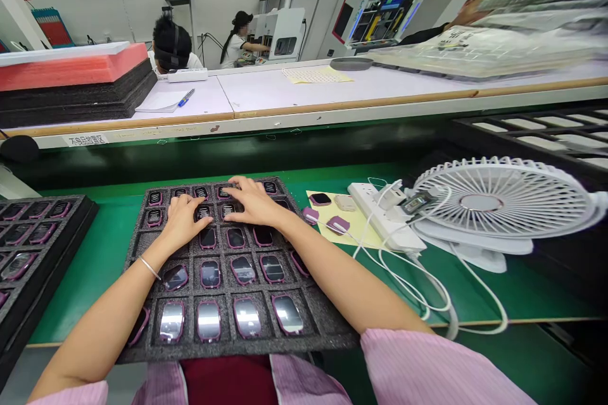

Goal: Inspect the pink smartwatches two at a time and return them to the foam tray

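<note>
My left hand (pixel 184 220) has its thumb and forefinger closed about a purple-framed smartwatch (pixel 202 212) that sits in its tray slot with lit text on its screen. My right hand (pixel 254 201) curves its thumb and forefinger around the neighbouring smartwatch (pixel 227 209), also in its slot; part of it is covered by the fingers. Both watches lack straps. The dark foam tray (pixel 221 349) holds several more such watches in rows. Those at the far side show white text, while the near ones (pixel 209 321) have dark screens reflecting light.
Another foam tray of watches (pixel 45 253) stands at the left. On the right, a white power strip (pixel 387 218), tangled cables and a white fan (pixel 498 202) occupy the green bench. Purple pieces (pixel 338 224) lie on yellow paper. A shelf edge (pixel 285 115) runs across behind.
</note>
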`<state>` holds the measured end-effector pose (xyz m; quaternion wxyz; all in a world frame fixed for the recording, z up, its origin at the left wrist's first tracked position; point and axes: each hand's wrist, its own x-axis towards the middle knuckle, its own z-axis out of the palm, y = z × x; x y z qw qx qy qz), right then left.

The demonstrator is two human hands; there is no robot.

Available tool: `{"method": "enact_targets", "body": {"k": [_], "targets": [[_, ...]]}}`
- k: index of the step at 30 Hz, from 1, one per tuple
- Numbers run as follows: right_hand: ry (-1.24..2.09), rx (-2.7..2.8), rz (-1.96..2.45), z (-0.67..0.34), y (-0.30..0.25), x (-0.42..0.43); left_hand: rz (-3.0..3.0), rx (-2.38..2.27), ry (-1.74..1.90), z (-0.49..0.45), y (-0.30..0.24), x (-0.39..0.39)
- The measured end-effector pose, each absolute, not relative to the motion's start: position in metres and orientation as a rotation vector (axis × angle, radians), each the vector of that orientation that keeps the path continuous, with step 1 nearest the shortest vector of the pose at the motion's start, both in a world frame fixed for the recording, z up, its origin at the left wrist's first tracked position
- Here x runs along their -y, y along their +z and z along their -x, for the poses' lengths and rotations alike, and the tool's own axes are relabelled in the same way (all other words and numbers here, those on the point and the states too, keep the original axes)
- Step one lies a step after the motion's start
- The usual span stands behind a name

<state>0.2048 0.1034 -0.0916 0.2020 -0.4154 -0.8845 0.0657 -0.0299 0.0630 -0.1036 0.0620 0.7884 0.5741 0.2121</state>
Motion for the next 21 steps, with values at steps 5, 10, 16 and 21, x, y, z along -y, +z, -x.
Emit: {"method": "enact_targets", "body": {"k": [5,10,16,21], "targets": [[0.135,2.317,1.647,-0.254,-0.057,-0.108,-2.493,-1.573,0.526,0.012,-0.084,-0.063],[0.314,2.364,2.07,-0.285,-0.056,-0.106,-2.585,-1.414,0.382,-0.043,-0.066,-0.081],[0.458,2.441,1.968,-0.292,-0.072,-0.108,-2.582,-1.464,0.313,-0.067,-0.058,-0.089],[0.599,2.396,1.828,-0.294,-0.074,-0.11,-2.506,-1.621,0.125,-0.026,-0.055,-0.06]]}}
